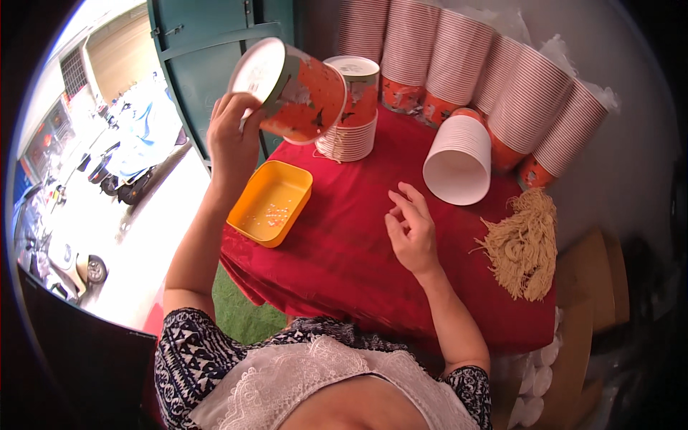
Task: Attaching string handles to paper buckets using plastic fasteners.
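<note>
My left hand (233, 132) grips a large paper cup (308, 93), printed orange-red and green, by its base end. The cup is raised and tilted, its pale round base toward the upper left. Just behind it on the table stands an upside-down stack of the same cups (351, 136), with a piece of string hanging at its side. Over the middle of the red cloth hovers my right hand (412, 233), fingers apart and holding nothing. To its upper right a nested stack of paper cups (459, 154) lies with its white mouth toward me.
A yellow plastic tray (302, 197) with small pale bits sits at the table's left edge. On the right lies a bundle of tan strings (527, 244). Tall wrapped stacks of cups (534, 97) line the wall behind. A green metal door (208, 64) and parked motorbikes are at the left.
</note>
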### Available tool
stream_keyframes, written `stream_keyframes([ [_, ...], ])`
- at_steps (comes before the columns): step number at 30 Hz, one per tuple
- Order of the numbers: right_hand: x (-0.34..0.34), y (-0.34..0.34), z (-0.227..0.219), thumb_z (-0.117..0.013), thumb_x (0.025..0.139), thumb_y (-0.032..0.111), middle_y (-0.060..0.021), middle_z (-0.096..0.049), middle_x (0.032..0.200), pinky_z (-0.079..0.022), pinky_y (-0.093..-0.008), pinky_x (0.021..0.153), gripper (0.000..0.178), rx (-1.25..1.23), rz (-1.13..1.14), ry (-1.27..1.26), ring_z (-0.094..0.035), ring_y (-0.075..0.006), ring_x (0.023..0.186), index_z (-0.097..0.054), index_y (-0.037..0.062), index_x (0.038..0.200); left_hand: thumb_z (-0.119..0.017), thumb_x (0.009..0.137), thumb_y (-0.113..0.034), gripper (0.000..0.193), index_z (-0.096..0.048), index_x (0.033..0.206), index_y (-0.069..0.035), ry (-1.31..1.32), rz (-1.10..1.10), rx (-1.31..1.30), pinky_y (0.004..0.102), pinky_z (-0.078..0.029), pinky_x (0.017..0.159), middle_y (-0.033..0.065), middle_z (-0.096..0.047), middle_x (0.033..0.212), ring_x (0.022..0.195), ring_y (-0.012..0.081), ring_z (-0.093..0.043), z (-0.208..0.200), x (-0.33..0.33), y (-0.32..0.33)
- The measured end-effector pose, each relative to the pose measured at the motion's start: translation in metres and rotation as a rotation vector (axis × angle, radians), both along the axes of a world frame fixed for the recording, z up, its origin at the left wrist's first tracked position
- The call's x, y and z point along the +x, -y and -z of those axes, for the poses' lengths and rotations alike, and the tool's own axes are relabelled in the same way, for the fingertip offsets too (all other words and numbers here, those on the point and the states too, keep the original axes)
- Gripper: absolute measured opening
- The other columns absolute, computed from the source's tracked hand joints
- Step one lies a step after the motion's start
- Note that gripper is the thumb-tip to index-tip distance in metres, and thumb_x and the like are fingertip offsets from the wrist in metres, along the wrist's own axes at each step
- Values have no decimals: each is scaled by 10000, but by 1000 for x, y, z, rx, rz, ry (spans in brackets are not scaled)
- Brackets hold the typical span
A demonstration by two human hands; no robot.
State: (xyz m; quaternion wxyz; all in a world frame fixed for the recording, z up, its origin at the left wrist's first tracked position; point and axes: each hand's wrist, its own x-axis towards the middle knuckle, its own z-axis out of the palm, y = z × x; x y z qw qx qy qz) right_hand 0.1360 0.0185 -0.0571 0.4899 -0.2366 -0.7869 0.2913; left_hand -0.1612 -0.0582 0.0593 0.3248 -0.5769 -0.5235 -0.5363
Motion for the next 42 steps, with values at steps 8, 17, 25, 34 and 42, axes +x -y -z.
stream_keyframes([
  [8,3,-36,53,-604,923,73,-158,-709,900,-556,-353,726,141,-153,53,134,-697,-275,838,-700,-30,914,-671,822,22,129,-630,932,-32,-100,-37,-65,418,-486,870,105,-676,985,995,349,-567,-33,-66,-66],
  [17,8,-35,62,-612,904,66,-166,-698,867,-558,-377,692,121,-41,59,213,-692,-310,794,-702,-13,889,-633,872,1,109,-613,976,-25,-106,82,-190,391,-480,882,119,-660,990,1005,310,-598,-57,-87,-125],
  [25,6,-35,62,-609,904,65,-169,-697,872,-560,-385,683,127,-36,32,278,-695,-319,794,-700,-20,884,-648,893,-41,65,-604,941,-34,-300,128,-265,400,-490,802,126,-607,925,929,320,-597,-80,-72,-173],
  [34,7,-37,60,-616,901,66,-177,-694,873,-559,-387,688,125,-22,10,301,-694,-323,794,-695,-27,878,-644,900,-35,45,-633,943,-42,-409,113,-401,413,-500,827,130,-620,956,963,326,-593,-76,-52,-199],
  [42,9,-34,58,-613,893,58,-177,-692,878,-561,-386,686,118,-27,7,314,-694,-323,797,-694,-26,881,-629,811,40,103,-633,892,-23,-461,170,-455,408,-502,801,136,-619,909,937,342,-581,-64,-46,-203],
])
